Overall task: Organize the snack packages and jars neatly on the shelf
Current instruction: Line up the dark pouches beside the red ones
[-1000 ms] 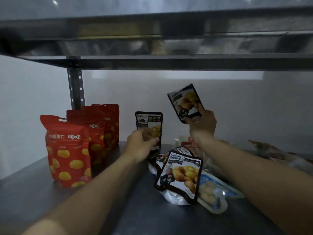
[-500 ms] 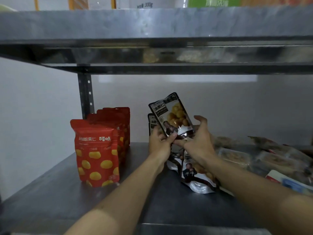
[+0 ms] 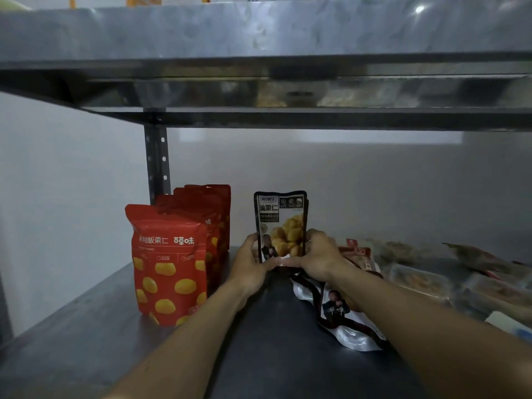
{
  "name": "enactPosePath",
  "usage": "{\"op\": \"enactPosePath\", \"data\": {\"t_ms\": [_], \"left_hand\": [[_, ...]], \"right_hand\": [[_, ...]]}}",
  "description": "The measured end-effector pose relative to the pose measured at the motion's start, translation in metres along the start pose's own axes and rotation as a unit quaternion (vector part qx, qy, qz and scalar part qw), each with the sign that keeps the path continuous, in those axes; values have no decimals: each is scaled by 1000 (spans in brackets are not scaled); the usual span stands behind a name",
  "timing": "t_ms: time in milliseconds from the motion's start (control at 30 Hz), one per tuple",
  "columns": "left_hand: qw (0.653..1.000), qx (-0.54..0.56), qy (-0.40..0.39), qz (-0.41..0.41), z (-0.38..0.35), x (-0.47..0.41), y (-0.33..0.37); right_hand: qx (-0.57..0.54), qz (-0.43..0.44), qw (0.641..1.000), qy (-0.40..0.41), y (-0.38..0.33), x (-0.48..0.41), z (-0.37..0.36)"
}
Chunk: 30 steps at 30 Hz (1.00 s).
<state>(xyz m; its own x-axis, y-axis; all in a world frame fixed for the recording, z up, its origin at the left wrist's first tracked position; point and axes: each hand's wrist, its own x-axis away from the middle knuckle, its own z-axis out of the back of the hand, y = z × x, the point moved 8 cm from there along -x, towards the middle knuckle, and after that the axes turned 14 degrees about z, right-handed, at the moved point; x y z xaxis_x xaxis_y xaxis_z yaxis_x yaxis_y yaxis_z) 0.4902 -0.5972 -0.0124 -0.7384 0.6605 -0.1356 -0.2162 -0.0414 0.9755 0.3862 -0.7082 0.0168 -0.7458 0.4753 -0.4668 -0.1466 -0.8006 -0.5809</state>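
- Holding a black pouch upright with both hands, about mid-width on the metal shelf. Its bottom edge is hidden by our thumbs, so we can't tell whether it touches the shelf.
- Our left hand grasps the pouch's lower left edge, with the fingers curled behind it and the thumb in front.
- Our right hand grasps the lower right edge the same way.
- The pouch's label faces us, with yellow pieces printed on it.
- Red bags stand upright in a front-to-back row to the left of the pouch, with a gap between. They are next to the perforated post.
- A second pouch lies flat under our right forearm, partly hidden.
- A red packet sits just behind the right hand.
- Clear packs lie scattered at the far right, too blurry to read.
- The upper shelf runs overhead.
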Motion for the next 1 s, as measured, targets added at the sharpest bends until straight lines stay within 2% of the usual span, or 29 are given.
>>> {"op": "enactPosePath", "data": {"t_ms": [167,300,1000], "left_hand": [[999,-36,14,12,0,-8,-10],[998,-62,2,9,-7,-9,-12],[998,-68,-13,-6,-5,-3,-13]], "right_hand": [[79,1,995,-66,15,-10,-14],[96,2,992,-88,24,-9,-12],[79,10,993,-91,17,-1,-9]]}}
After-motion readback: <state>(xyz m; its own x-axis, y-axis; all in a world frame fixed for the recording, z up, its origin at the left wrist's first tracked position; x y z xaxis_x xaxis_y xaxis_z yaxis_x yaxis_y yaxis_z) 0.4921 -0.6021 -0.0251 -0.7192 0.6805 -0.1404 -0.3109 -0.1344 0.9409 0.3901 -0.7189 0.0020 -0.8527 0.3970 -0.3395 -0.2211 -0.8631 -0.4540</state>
